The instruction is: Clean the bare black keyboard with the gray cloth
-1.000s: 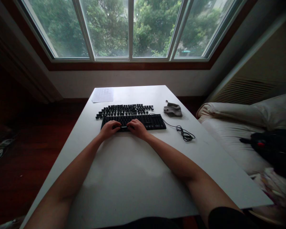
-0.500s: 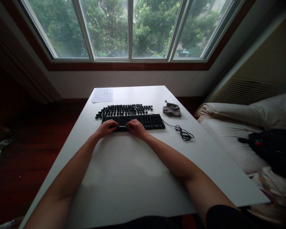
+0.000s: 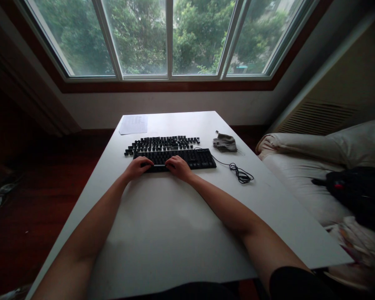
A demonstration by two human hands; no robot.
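The black keyboard (image 3: 200,159) lies across the white table, with many keys bare or dark along its rows. At its front edge, a long space bar (image 3: 159,165) with a pale sheen spans the gap between my hands. My left hand (image 3: 139,166) is closed, thumb and fingers pinched at the bar's left end. At the right end my right hand (image 3: 177,166) is closed in the same way, its fingers bent over the keyboard. The fingertips are partly hidden. Behind the keyboard several loose black keycaps (image 3: 162,143) stand in rough rows.
A coiled black cable (image 3: 242,175) runs off the keyboard's right side. Beyond it sits a crumpled grey cloth pouch (image 3: 225,142). A sheet of paper (image 3: 133,124) lies at the table's far left corner. To the right stands a pale sofa (image 3: 293,179) with a dark bag (image 3: 356,187) on it.
The view has shifted very slightly. Both hands stay at the two ends of the space bar, with little visible movement.
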